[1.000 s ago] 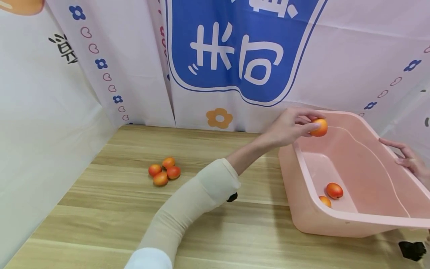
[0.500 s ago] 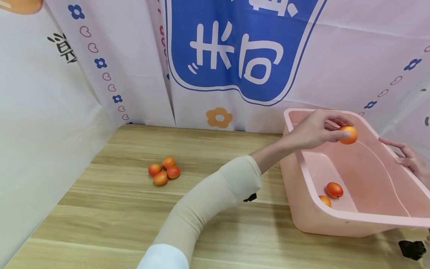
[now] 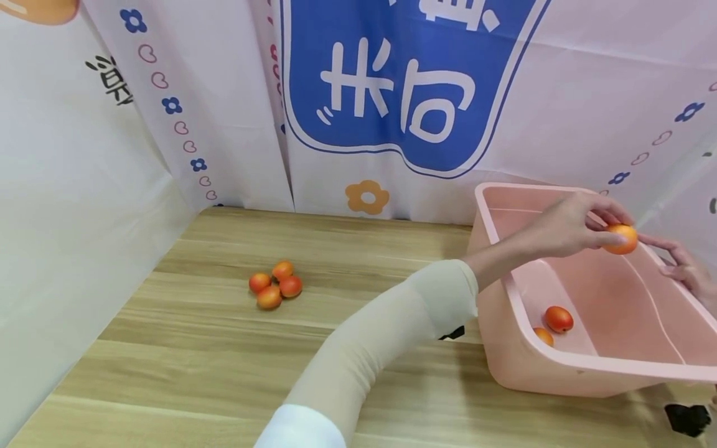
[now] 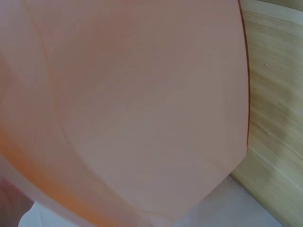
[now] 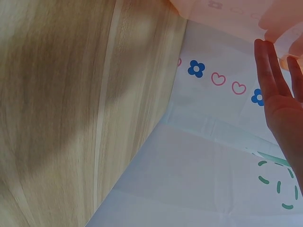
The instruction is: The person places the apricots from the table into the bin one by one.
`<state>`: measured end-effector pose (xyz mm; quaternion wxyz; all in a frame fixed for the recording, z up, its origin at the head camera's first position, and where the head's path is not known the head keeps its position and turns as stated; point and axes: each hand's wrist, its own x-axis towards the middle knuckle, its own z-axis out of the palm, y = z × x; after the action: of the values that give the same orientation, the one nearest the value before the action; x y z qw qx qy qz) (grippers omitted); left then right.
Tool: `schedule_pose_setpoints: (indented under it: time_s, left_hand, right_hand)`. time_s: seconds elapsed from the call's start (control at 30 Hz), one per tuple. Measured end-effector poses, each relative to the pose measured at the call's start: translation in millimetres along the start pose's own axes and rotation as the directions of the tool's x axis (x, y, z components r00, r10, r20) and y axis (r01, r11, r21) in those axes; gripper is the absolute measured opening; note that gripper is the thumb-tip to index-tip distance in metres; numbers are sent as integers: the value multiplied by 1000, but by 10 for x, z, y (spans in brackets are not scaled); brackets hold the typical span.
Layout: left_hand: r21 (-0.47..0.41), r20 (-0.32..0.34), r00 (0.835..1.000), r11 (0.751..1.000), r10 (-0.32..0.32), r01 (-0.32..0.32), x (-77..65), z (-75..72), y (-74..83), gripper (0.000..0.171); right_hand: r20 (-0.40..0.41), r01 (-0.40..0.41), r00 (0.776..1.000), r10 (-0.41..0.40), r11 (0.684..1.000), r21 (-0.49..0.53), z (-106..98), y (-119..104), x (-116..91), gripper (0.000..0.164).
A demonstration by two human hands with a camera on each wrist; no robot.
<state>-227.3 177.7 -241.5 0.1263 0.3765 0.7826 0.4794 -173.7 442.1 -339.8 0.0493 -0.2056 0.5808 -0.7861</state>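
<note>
Above the inside of a pink plastic tub [image 3: 549, 361], my left hand [image 3: 571, 227] pinches a small orange-red fruit [image 3: 623, 239] between thumb and fingertips. It hangs near the tub's right rim. My right hand [image 3: 686, 270] rests on that rim; in the right wrist view its straight fingers [image 5: 271, 71] touch the outside of the tub. Inside the tub lie a red fruit [image 3: 559, 319] and an orange one [image 3: 543, 336], the latter partly hidden by the rim. The left wrist view is mostly filled by the pink tub [image 4: 156, 104]; the held fruit is not visible there.
Several more fruits [image 3: 274, 286] sit grouped on the left half of the wooden table [image 3: 185, 367]. White printed cloth [image 3: 241, 112] hangs along the back and sides. The tub occupies the table's right end.
My left hand has carried the pinched fruit rightward, from above the tub's left rim across to near its right side. The right hand and the other fruits have stayed in place.
</note>
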Motion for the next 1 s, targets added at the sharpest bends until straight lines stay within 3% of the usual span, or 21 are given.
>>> schedule_pose_setpoints:
  time_s: [0.2, 0.3, 0.4, 0.57, 0.87, 1.0]
  left_hand:
    - [77, 37, 999, 997, 4, -7, 61, 90, -23, 27]
    - [80, 37, 999, 997, -17, 14, 97, 121, -45, 27]
    - [98, 32, 998, 994, -52, 49, 130, 153, -79, 27]
    - [117, 15, 997, 990, -82, 80, 174, 199, -136, 28]
    - [164, -7, 990, 976, -143, 142, 236, 257, -138, 25]
    - [162, -25, 984, 971, -177, 178, 255, 286, -119, 22]
  right_hand:
    - [-4, -4, 1000, 4, 1000, -27, -26, -7, -2, 71]
    - [-38, -19, 999, 16, 996, -90, -49, -19, -1, 72]
    - [-13, -25, 1000, 23, 992, -122, -76, -17, -1, 75]
    - [58, 4, 998, 1, 997, -80, -103, 10, 12, 80]
    - [-29, -13, 1000, 10, 995, -94, -37, -4, 16, 77]
    - [-14, -16, 1000, 15, 996, -91, -48, -6, 22, 78]
